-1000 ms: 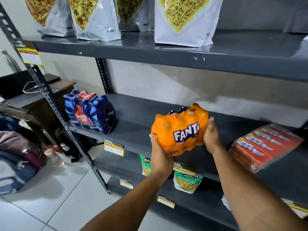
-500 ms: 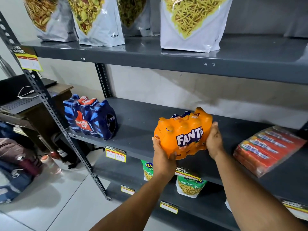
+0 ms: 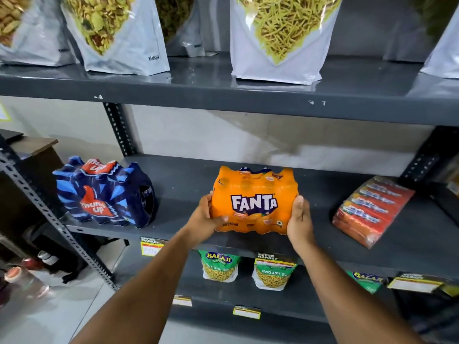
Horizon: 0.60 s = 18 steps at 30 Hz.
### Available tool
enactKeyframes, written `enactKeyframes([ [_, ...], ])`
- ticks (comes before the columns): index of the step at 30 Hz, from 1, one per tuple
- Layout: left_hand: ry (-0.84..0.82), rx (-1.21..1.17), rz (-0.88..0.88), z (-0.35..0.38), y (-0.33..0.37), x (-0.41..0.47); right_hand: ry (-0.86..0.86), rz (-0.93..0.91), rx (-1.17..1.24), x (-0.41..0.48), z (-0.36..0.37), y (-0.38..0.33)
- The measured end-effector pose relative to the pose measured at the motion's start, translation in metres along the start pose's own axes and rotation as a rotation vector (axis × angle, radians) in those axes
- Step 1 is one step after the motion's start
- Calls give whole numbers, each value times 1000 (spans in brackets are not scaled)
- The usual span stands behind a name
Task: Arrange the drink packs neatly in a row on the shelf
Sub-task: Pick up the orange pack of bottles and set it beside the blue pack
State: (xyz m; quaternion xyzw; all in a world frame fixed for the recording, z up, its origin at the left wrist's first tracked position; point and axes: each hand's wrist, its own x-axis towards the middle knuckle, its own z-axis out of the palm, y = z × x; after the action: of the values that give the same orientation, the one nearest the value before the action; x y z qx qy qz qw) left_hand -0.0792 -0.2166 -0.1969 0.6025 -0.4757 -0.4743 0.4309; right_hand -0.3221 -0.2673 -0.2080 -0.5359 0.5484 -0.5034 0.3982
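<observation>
An orange Fanta pack [image 3: 254, 201] stands upright near the front edge of the grey middle shelf [image 3: 188, 184], label facing me. My left hand [image 3: 203, 219] grips its left side and my right hand [image 3: 300, 219] grips its right side. A dark blue Thums Up pack [image 3: 104, 192] stands at the shelf's left end, a gap away from the Fanta pack. A red and orange drink pack [image 3: 370, 209] lies flat and angled at the right end.
Large white snack pouches [image 3: 280, 36] line the shelf above. Green Balaji snack bags [image 3: 219, 266] sit on the shelf below, behind yellow price tags [image 3: 151, 247]. A slotted steel upright [image 3: 49, 219] marks the left end. Bags and bottles lie on the floor at left.
Both hands carried the Fanta pack up and onto the middle shelf, turning it from tilted to upright. The view has moved closer to the shelf.
</observation>
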Motion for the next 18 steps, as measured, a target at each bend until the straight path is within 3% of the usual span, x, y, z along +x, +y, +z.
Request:
enactKeyframes([
  [18, -56, -68, 23, -12, -26, -13, 119, 0, 5, -39, 7, 5],
])
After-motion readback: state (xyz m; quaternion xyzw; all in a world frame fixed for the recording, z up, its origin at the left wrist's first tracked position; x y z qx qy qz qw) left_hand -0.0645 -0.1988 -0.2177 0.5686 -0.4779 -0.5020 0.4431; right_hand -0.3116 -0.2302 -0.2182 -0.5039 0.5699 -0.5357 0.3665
